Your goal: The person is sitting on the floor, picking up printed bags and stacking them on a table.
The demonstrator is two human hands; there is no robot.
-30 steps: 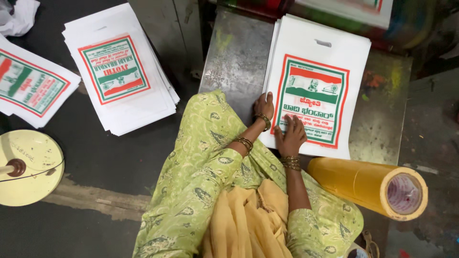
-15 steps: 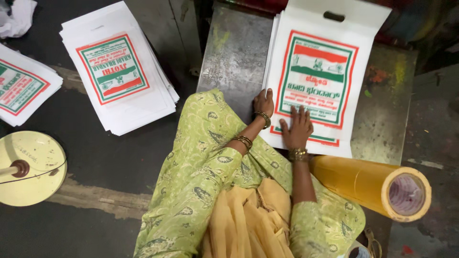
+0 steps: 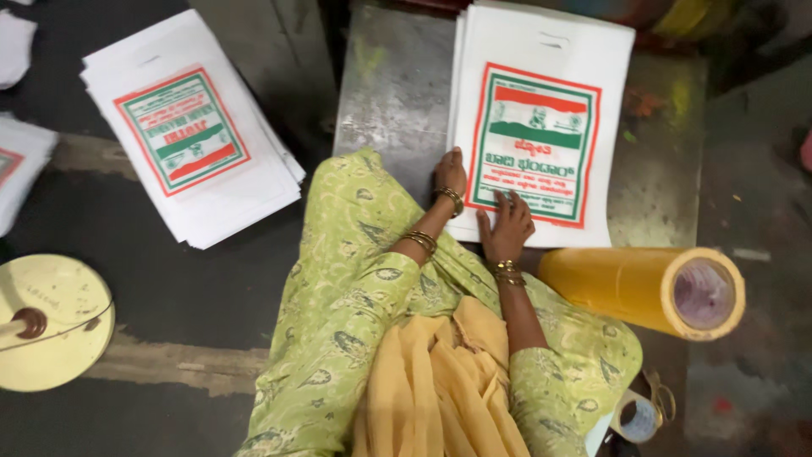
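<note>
Metal table point(image 3: 389, 93), one bag stack point(image 3: 541, 127), two hands point(image 3: 506, 228)

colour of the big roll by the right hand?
Yellow-orange film roll, with a pale pinkish core at its end, lying beside the right hand. Head view shows it.

Bag stack point(image 3: 541, 127), upper centre: white w/ red-bordered, green-framed print, red & green bands. Second stack point(image 3: 190, 135), upper left: same white w/ red/green print. Dress point(image 3: 355, 305), centre: light green w/ darker leaf pattern; scarf point(image 3: 431, 381), bottom centre, was mustard yellow. Film roll point(image 3: 643, 288), right: amber-yellow. Disc point(image 3: 51, 322), lower left: pale yellow. Metal plate point(image 3: 389, 93), upper centre: grey, yellow smudges.
</note>
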